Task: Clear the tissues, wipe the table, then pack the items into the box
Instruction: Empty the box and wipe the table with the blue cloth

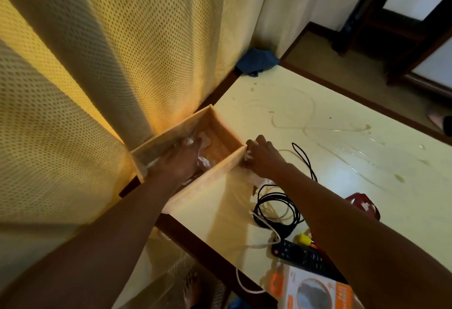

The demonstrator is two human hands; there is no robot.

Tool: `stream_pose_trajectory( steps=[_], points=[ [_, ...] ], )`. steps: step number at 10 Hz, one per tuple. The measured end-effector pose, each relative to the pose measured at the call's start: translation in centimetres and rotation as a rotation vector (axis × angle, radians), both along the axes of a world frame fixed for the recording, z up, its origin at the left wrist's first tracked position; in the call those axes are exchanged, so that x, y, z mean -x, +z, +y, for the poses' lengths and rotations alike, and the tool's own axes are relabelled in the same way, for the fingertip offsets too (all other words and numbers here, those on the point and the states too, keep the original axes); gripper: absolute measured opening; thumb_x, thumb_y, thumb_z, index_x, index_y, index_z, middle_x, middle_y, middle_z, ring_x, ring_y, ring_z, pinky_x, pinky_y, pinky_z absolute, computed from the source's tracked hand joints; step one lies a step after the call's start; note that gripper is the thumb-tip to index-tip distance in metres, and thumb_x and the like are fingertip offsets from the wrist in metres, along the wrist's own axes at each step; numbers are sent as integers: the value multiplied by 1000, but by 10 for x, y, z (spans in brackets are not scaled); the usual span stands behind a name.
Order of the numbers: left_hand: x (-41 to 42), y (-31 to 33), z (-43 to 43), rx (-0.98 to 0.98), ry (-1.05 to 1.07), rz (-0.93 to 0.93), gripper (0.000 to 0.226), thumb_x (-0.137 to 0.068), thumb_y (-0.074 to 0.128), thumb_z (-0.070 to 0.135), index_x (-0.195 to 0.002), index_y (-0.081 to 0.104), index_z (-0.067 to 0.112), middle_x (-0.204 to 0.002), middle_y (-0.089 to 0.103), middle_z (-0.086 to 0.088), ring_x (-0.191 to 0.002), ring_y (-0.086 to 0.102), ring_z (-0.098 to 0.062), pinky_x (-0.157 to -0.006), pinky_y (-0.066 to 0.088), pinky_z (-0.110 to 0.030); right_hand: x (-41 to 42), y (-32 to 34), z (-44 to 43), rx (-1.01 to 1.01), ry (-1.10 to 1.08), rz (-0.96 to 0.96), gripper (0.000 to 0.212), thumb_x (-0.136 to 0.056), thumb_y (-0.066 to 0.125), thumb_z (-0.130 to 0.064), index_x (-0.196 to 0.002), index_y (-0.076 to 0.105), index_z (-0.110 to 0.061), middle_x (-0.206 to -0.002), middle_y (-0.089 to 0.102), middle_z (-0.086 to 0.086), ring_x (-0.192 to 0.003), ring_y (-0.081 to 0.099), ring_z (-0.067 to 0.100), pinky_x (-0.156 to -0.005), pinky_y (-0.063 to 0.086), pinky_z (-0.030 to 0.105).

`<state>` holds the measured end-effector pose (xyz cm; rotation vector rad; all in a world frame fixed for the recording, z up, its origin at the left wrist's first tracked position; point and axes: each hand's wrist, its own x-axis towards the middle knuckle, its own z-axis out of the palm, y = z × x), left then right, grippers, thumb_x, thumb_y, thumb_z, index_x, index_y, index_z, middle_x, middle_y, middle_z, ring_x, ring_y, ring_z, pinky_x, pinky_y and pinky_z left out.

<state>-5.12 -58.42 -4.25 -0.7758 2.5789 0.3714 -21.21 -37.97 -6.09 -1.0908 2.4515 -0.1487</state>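
Now left hand (181,159) in box (215,169), tissues (204,141)

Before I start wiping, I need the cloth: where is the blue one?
The blue cloth lies crumpled at the table's far corner, against the curtain, beyond the box.

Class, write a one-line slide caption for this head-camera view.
Left hand reaches among tissues inside the wooden box; right hand rests at its rim.
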Motion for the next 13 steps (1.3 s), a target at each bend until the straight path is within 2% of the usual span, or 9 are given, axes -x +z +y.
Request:
stream_pose_trajectory(
  steps=[1, 2, 4, 5, 7, 10, 11, 12, 13],
  points=[
    [-5, 23, 8, -33, 19, 23, 70, -91, 70, 45, -151, 42, 23, -154, 37, -17, -133, 49, -40, -105, 45, -47, -7, -4, 3, 69, -2, -26, 35, -96, 64, -25, -126, 55, -9, -126, 50, 15, -108, 60, 39, -87, 47, 41],
    [-5, 16, 6, -123, -19, 64, 44, -94, 69, 38, -133, 59, 19, -138, 53, -12, -119, 57, -31, -95, 47, -38, -6, 2, 10, 96, -41, -110, 29, -92, 67, -18, -119, 59, -10, -118, 59, 13, -105, 63, 35, -82, 48, 37],
    [-12, 24, 13, -362, 204, 337, 18, -94, 70, 37, -95, 67, 19, -95, 70, 0, -90, 68, -18, -72, 51, -31, 7, 42, 24, 392, -367, -287, 11, -89, 64, -16, -96, 72, -18, -91, 73, 0, -86, 67, 21, -72, 46, 30],
    [-16, 42, 18, -402, 306, 411, 12, -97, 69, 34, -103, 60, 28, -98, 65, 7, -93, 64, -10, -68, 44, -19, 19, 50, 24, 488, -392, -340, 25, -88, 60, -7, -94, 73, -27, -88, 69, -15, -82, 63, 4, -69, 46, 23],
    [-32, 71, 27, -458, 417, 604, 23, -87, 72, 7, -92, 60, 27, -95, 65, 12, -90, 61, -6, -70, 45, -24, 22, 26, -5, 287, -200, -196, 27, -88, 76, -21, -115, 72, -24, -113, 65, 5, -104, 63, 22, -79, 38, 23],
    [-48, 79, 14, -342, 428, 660, 33, -82, 60, -9, -79, 65, 23, -84, 71, 16, -86, 64, -1, -71, 46, -25, 11, 14, -5, 116, -81, -67, 21, -97, 55, -18, -114, 63, -9, -116, 63, 14, -107, 62, 34, -80, 43, 32],
    [-41, 76, 16, -306, 396, 613, 35, -82, 58, -10, -78, 63, 24, -85, 69, 11, -85, 64, -10, -66, 45, -24, 21, 25, 7, 190, -180, -127, 11, -91, 62, -20, -99, 64, -13, -103, 71, 7, -100, 65, 29, -73, 40, 27],
    [-28, 61, 14, -217, 341, 515, 26, -87, 65, 3, -87, 62, 29, -98, 67, 11, -92, 64, -12, -79, 56, -35, 26, 43, 20, 284, -265, -222, 10, -90, 63, -14, -97, 70, -18, -86, 65, -11, -88, 64, 18, -63, 39, 20],
    [-12, 46, 12, -98, 226, 390, 26, -90, 68, 27, -115, 61, 29, -114, 65, 3, -104, 64, -21, -90, 56, -45, 27, 52, 31, 361, -369, -335, 21, -91, 60, -14, -85, 71, -30, -84, 67, -17, -86, 63, 9, -65, 44, 22]
  ],
)
